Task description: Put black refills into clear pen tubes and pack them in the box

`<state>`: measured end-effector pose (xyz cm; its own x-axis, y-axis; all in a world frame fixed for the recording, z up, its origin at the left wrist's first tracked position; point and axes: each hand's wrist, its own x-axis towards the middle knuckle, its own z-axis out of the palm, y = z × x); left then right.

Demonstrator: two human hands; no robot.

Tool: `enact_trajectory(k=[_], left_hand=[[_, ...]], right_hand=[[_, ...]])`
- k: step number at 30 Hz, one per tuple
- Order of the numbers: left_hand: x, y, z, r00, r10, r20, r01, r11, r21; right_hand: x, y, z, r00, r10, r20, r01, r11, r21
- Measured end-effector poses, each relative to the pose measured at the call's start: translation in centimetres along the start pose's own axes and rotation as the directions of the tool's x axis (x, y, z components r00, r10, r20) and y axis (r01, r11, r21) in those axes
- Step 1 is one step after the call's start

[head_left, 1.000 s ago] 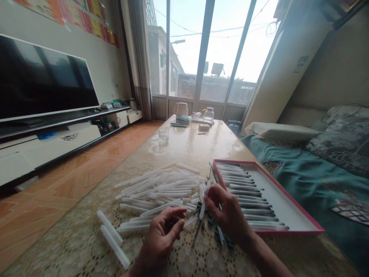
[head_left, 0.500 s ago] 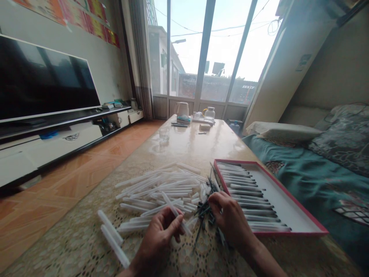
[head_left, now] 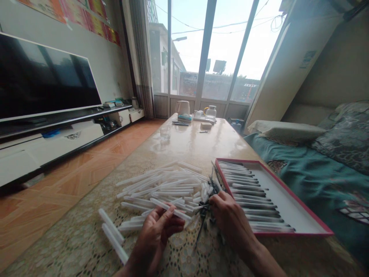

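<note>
1. Since the frame half a second ago, the left hand (head_left: 157, 229) has turned, and its white tube (head_left: 181, 216) has swung from a steep slant to a flatter one.
2. That tube is pinched between the left thumb and fingers, above the near edge of the loose white tubes (head_left: 161, 187), with its right end pointing toward the other hand.
3. Fingers bent and drawn together, the right hand (head_left: 230, 217) is at the heap of thin dark pieces (head_left: 215, 186); whether it grips one cannot be told.
4. Short pale pieces (head_left: 205, 189) lie between that dark heap and the white tubes.
5. Two more tubes (head_left: 112, 226) lie apart at the left, side by side at a slant.
6. Right of the dark heap sits a shallow box (head_left: 291, 202) with a pinkish-red rim; a column of dark-tipped sticks (head_left: 249, 188) lies along its left side.
7. Everything rests on a long table (head_left: 198, 148) with a patterned surface; farther back stand a drinking glass (head_left: 165, 134) and a glass jug (head_left: 211, 112).
</note>
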<state>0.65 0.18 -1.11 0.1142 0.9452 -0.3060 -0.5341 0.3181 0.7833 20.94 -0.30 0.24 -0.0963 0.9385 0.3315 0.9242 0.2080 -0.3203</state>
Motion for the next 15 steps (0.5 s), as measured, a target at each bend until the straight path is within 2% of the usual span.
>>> enact_trajectory(k=[3,5,7,8,10,15], left_hand=[[-0.3,0.0,0.1,0.997,-0.056,-0.056,0.051,0.995,-0.084],[-0.4,0.0,0.1,0.992,-0.086,-0.089,0.073,0.988,-0.134],[-0.4,-0.1,0.0,0.988,-0.096,-0.119,0.074,0.982,-0.174],[-0.3,-0.1,-0.1,0.986,-0.098,-0.132,0.072,0.980,-0.187],[-0.2,-0.3,-0.2,0.985,-0.104,-0.138,0.074,0.976,-0.205],[-0.1,-0.5,-0.2,0.988,-0.127,-0.084,0.105,0.968,-0.230]], right_hand=[[-0.4,-0.2,-0.6,0.983,0.061,-0.171,-0.017,0.969,0.246],[-0.9,-1.0,-0.7,0.961,0.148,-0.233,-0.020,0.879,0.476],[-1.5,-2.1,-0.7,0.948,0.213,-0.235,-0.006,0.754,0.657],[-1.8,-2.7,-0.6,0.946,0.224,-0.236,0.008,0.708,0.706],[-2.2,-3.6,-0.6,0.943,0.217,-0.252,0.043,0.673,0.739],[-2.4,-4.3,-0.3,0.961,0.150,-0.231,0.070,0.678,0.731]])
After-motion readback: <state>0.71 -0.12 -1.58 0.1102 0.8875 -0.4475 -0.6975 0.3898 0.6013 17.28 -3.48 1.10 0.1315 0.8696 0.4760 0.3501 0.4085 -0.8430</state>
